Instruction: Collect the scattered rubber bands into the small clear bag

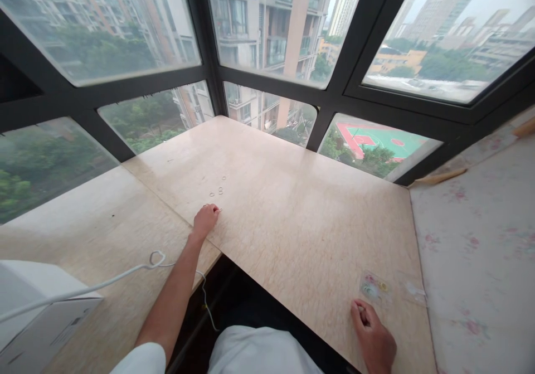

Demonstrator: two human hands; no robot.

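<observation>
My left hand rests on the marbled tabletop, its fingers pinched at a small thin ring that barely shows at the fingertips. Just beyond it lie several more thin rings, among them one on the left, a touching pair and one farther back. Near the table's front right, my right hand is closed with curled fingers; whatever it may hold is hidden. A clear plastic case with small coloured rings inside lies just beyond that hand.
A clear plastic piece lies beside the case, against the flowered wall. On the left stand a white box and a white cable that runs over the table edge. Dark-framed windows border the far sides.
</observation>
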